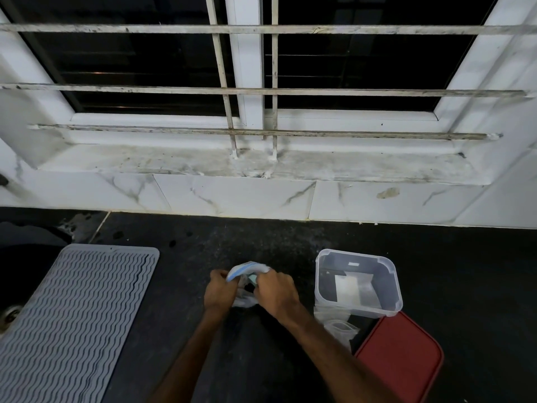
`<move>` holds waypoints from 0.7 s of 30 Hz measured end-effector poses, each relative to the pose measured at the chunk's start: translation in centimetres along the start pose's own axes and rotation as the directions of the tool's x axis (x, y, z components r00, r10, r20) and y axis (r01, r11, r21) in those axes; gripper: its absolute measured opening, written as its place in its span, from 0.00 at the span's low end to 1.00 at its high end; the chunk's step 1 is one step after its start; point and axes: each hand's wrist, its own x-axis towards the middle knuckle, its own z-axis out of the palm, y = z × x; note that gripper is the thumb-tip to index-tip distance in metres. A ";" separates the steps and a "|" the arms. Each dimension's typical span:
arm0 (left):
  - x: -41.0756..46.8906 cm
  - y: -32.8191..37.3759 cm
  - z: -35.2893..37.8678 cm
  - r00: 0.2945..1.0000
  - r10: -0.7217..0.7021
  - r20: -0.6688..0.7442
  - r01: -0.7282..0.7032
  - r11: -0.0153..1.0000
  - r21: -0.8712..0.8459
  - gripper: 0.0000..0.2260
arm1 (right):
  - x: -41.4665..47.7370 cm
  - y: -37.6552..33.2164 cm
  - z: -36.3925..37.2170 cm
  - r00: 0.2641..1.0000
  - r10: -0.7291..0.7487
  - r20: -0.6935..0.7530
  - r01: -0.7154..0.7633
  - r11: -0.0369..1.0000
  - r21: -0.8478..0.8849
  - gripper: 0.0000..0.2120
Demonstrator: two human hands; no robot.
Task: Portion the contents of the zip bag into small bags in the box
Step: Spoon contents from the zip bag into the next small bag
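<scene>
Head view: both hands meet at the lower centre of the frame over the dark table (290, 239). The left hand (218, 292) and the right hand (276, 289) are closed on the top of the zip bag (247, 270), each pinching one side of its blue-striped mouth, with the crumpled clear body hanging between and below them. What the bag holds is too hidden to tell.

To the right of the hands stands the clear box (359, 282), open, with what looks like a white slip or flat bag lying in its bottom. Just below the box, on the table, lie some small bags (338, 327), empty and clear, and beside them at lower right the red lid (399, 362). A grey ribbed mat (75, 309) fills the lower left.

The step appears to be opening the zip seal. It would go best with the thumbs set close to the seal line and the pull even and outward, keeping the mouth upward so nothing spills; a small bag should be within reach before pouring.
</scene>
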 end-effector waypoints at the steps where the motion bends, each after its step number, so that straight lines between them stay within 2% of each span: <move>1: -0.1 -0.1 -0.1 0.999 -0.039 0.004 0.040 0.995 -0.091 0.14 | -0.1 0.2 0.3 1.000 0.006 -0.010 -0.006 1.000 0.002 0.13; 3: -0.1 -1.1 0.1 0.992 -0.108 0.072 0.125 0.941 -0.314 0.19 | -0.3 0.7 0.8 0.998 0.013 -0.054 -0.012 1.000 0.015 0.13; 4: -0.3 -1.7 0.5 0.985 -0.121 0.123 0.158 0.917 -0.367 0.21 | -0.4 1.0 1.0 0.997 0.023 -0.068 -0.021 0.999 0.034 0.12; 8: -1.8 -2.6 2.2 0.964 -0.186 0.191 0.249 0.884 -0.395 0.08 | -0.2 1.4 1.0 0.992 0.045 -0.114 -0.034 0.995 0.099 0.12; 10: -1.7 -2.3 2.5 0.954 -0.214 0.211 0.291 0.833 -0.472 0.06 | -0.3 1.4 0.8 0.993 0.054 -0.105 -0.042 0.993 0.112 0.11; 14: -1.0 -1.7 2.8 0.983 -0.150 0.101 0.181 0.830 -0.528 0.08 | -0.3 1.5 1.2 0.985 0.156 -0.075 -0.133 0.959 0.248 0.11; 17: -1.0 -1.6 2.9 0.990 -0.075 0.118 0.126 0.847 -0.517 0.08 | 0.0 1.8 1.6 0.969 0.245 -0.001 -0.225 0.890 0.396 0.10; 21: -0.6 -2.7 2.5 0.989 -0.066 0.132 0.125 0.851 -0.510 0.07 | 0.5 2.5 2.5 0.943 0.320 0.089 -0.318 0.793 0.520 0.13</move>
